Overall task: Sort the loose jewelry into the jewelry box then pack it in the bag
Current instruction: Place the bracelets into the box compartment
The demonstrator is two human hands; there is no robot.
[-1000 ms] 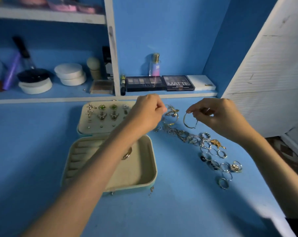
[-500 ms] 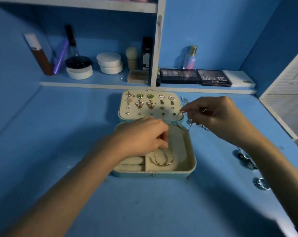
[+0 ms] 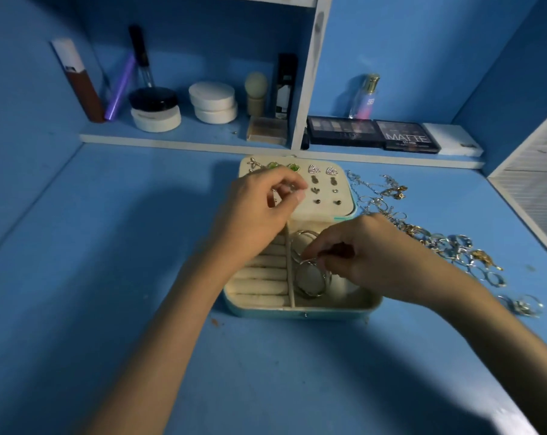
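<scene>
- Fingertips [image 3: 297, 187] of the left hand [image 3: 256, 221] are pressed together above the open lid [image 3: 335, 211], where stud earrings [image 3: 313, 169] are pinned in rows. Whether a small piece is pinched between them cannot be told.
- Ring rolls [image 3: 259, 279] fill the left compartment of the jewelry box [image 3: 297, 313], and no ring can be made out in them.
- A silver bangle [image 3: 311, 282] is held tilted in the right compartment, its lower edge down near the lining. A second hoop [image 3: 305, 235] is seen just behind it.
- The bangle's upper rim is pinched by the curled thumb and fingers of the right hand [image 3: 379, 259], which is held low over the box.
- Sorting is judged to be the step in hand, with this bangle about to be set down. For the next move the pinch must be released and the hand lifted without the hoop being dragged out.
- Loose jewelry [image 3: 438, 243], made up of chains, rings and gold charms, is strewn on the blue table [image 3: 109, 277] just right of the box. Much is left to be sorted, and the bag is not in view.
</scene>
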